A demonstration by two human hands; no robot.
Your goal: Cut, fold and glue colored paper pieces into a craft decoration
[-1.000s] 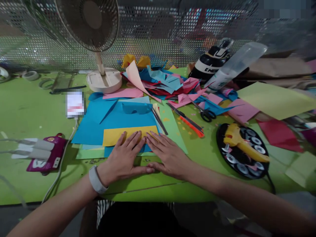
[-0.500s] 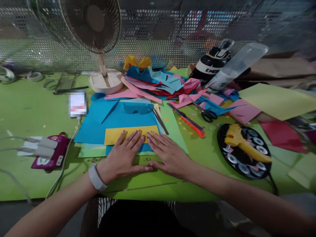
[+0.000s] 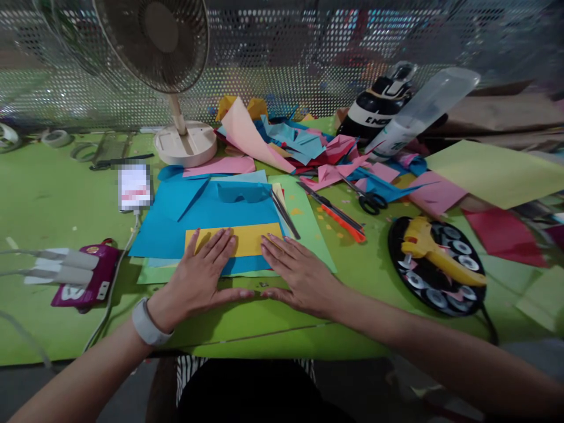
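A strip of yellow paper lies flat across larger blue paper. My left hand presses on its left part with fingers spread and thumb out to the right. On the strip's right end rests my right hand, fingers stretched out flat. Both thumbs point toward each other over the green table. Just beyond the strip is a blue paper cut-out shaped like glasses. To the right of it lie dark tweezers. Light green paper shows beneath the stack.
An orange cutter knife and black scissors lie to the right, near a yellow glue gun on a black round tray. Paper scraps pile up behind. A fan, phone and purple power strip stand left.
My left hand has slid left along the yellow strip, away from the right hand, which stays in place. A pale pink sheet at the back has lifted up.
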